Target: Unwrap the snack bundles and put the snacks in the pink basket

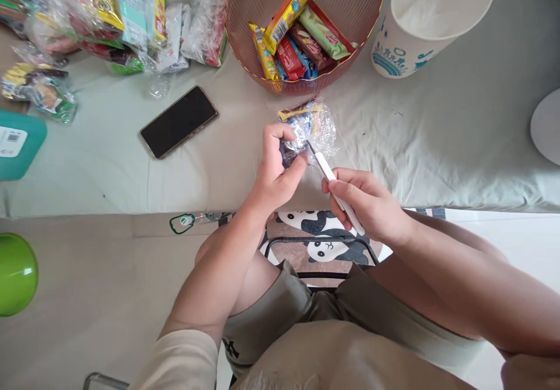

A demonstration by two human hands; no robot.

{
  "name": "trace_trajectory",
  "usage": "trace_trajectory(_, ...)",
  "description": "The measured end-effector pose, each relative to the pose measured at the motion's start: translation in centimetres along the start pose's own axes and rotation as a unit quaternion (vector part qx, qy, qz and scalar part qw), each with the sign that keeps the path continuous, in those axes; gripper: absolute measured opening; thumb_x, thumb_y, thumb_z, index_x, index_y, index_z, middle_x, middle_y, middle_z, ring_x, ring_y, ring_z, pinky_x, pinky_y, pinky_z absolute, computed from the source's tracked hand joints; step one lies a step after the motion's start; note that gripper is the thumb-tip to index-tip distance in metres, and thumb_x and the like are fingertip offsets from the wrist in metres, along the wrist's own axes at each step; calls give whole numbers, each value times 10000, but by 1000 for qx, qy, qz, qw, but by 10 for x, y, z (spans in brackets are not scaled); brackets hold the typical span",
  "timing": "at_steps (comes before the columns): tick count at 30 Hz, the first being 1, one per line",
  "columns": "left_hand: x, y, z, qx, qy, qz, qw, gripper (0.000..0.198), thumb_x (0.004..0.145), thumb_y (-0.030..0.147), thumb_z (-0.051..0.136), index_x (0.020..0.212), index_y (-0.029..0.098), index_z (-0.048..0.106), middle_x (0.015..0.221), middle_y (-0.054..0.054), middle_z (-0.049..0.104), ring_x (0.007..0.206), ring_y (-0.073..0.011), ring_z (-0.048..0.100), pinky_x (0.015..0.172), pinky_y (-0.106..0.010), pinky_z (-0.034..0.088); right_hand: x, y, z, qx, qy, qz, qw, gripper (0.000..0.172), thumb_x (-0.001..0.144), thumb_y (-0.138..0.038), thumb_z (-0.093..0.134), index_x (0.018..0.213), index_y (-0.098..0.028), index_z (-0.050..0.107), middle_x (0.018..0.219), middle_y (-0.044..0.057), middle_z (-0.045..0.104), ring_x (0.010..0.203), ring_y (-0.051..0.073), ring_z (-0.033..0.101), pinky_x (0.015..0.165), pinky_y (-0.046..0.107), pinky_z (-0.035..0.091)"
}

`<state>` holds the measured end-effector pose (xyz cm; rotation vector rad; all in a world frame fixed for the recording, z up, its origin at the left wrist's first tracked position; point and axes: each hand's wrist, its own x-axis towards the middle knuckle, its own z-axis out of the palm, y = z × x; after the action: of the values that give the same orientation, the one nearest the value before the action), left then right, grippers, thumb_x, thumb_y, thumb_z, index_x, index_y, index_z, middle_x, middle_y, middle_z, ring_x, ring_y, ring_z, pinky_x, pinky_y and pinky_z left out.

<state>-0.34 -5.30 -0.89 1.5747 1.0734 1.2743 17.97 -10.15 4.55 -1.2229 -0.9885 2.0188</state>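
Near the table's front edge, my left hand [280, 165] is closed on a snack pack in clear plastic wrap [321, 125]. Blue, yellow and brown packaging shows through the crinkled film. My right hand [365, 200] grips a slim white-handled utility knife [326, 168], its dark tip pointing up and left against the wrap beside my left thumb. Whether the blade has pierced the film cannot be made out. Just beyond the pack stands a ribbed pink bowl [238, 40] with a gold rim, holding several wrapped snack bars [291, 11].
A black phone [179, 122] lies left of my hands. Piled wrapped snacks [109, 23] fill the far left, above a teal box [20, 145]. Right of the bowl stands a white paper bin [405, 52] with clear film inside. A white round object [546, 126] sits at the right edge.
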Motion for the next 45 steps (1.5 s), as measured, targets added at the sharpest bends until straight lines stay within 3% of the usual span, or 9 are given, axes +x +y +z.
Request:
trace_trajectory(9, -1, 2, 0, -131, 30, -89, 987, 365, 883, 367, 711, 1085, 306, 413, 950, 22, 432, 751, -101, 475, 693, -251, 477, 2, 2, 3, -24, -10, 6, 1000, 355, 873, -517, 664, 804, -190, 547, 437, -64, 541, 337, 70, 424, 402, 210, 304)
trace_trajectory(21, 4, -7, -4, -189, 46, -65, 979, 405, 829, 202, 726, 1066, 310, 416, 948, 35, 465, 784, -92, 503, 683, -211, 441, 2, 3, 3, -70, -12, 11, 997, 300, 890, -484, 565, 803, -198, 538, 442, -73, 532, 343, 59, 431, 429, 207, 348)
trace_trajectory(26, 9, -1, -8, -212, 65, -91, 971, 424, 791, 181, 738, 1037, 300, 413, 959, 31, 468, 790, -91, 499, 676, -207, 416, -7, -12, -1, -107, -20, 70, 992, 318, 889, -507, 570, 801, -203, 545, 481, -63, 530, 377, 72, 446, 424, 217, 351)
trace_trajectory(30, 12, 10, -12, -245, 71, -124, 959, 456, 735, 170, 741, 1013, 301, 403, 981, 26, 486, 830, -106, 524, 683, -218, 440, -16, -29, -19, -219, -29, 118, 968, 347, 856, -536, 600, 741, -213, 557, 506, -33, 530, 412, 103, 453, 420, 258, 347)
trace_trajectory(33, 14, 17, -14, -266, 66, -158, 949, 470, 704, 175, 727, 1018, 312, 406, 1016, 25, 518, 855, -121, 541, 714, -243, 480, -14, -34, -41, -377, 158, 31, 912, 330, 860, -522, 573, 726, -221, 583, 511, -17, 499, 467, 124, 419, 482, 297, 311)
trace_trajectory(36, 13, 22, -14, -267, 49, -197, 942, 517, 704, 214, 725, 1108, 355, 434, 1120, 17, 569, 913, -143, 577, 755, -281, 516, -5, -31, -65, -512, 369, -51, 774, 207, 871, -416, 583, 824, -230, 660, 607, 16, 547, 582, 164, 449, 619, 350, 358)
trace_trajectory(39, 11, 22, -12, -260, 10, -231, 937, 650, 733, 258, 738, 1279, 427, 428, 1192, 7, 601, 921, -152, 610, 772, -303, 532, 5, -26, -84, -587, 405, -53, 699, 216, 903, -361, 579, 990, -244, 740, 856, 79, 676, 742, 228, 570, 698, 394, 410)
trace_trajectory(43, 5, 13, -11, -240, -45, -233, 941, 846, 762, 348, 805, 1467, 462, 351, 1144, -2, 641, 824, -144, 622, 760, -308, 542, 12, -19, -95, -618, 395, -11, 679, 315, 888, -327, 594, 1144, -243, 758, 1118, 127, 713, 933, 309, 670, 791, 468, 509)
trace_trajectory(45, 1, 10, -10, -236, -75, -228, 942, 925, 769, 417, 842, 1524, 466, 310, 1074, 4, 657, 804, -153, 629, 773, -320, 553, 12, -15, -94, -606, 419, -85, 671, 367, 860, -352, 604, 1172, -219, 742, 1126, 147, 706, 1009, 342, 676, 820, 506, 542)
